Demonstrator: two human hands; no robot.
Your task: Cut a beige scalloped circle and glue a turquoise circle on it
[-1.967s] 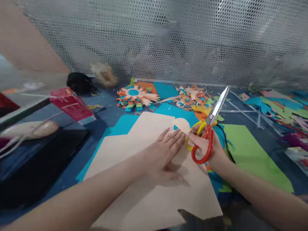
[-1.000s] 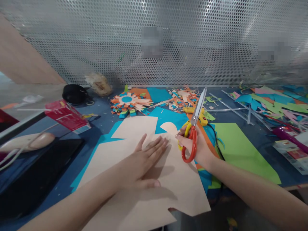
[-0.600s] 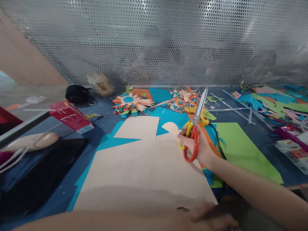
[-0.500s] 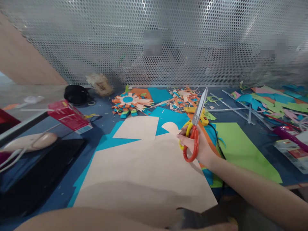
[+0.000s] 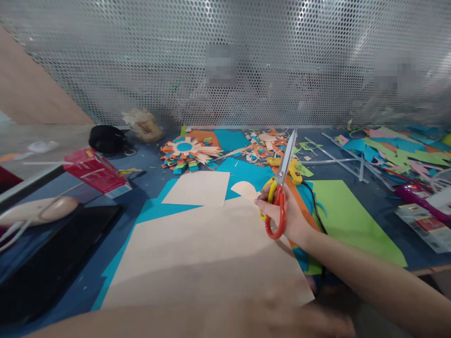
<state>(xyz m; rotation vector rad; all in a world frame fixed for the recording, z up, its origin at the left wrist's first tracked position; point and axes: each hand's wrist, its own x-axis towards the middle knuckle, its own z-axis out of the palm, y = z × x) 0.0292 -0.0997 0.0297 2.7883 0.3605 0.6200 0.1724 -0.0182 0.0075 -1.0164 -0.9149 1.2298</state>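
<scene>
My right hand (image 5: 294, 213) is wrapped round the red and yellow handles of a pair of scissors (image 5: 281, 206). Their blades are together and point away from me. The hand rests over the right side of a large pale peach sheet of paper (image 5: 197, 253). By my fingertips lies a small rounded peach piece (image 5: 244, 189), and left of it a smaller peach sheet (image 5: 197, 188). Across the bottom edge reaches my left forearm; my left hand (image 5: 289, 312) is smeared by motion near the peach sheet's lower right corner, its fingers unclear.
Blue paper (image 5: 151, 209) lies under the peach sheets. A yellow glue gun (image 5: 296, 176), green paper (image 5: 352, 220), a layered paper flower (image 5: 185, 148) and paper scraps (image 5: 269, 145) surround them. At left are a red carton (image 5: 93, 171) and a black tray-like object (image 5: 59, 263). Perforated metal (image 5: 158, 61) stands behind.
At the bottom, my left hand has come up over the peach sheet's lower right corner; a dark shape seen there before is no longer visible. The view has shifted slightly. My right hand keeps the scissors.
</scene>
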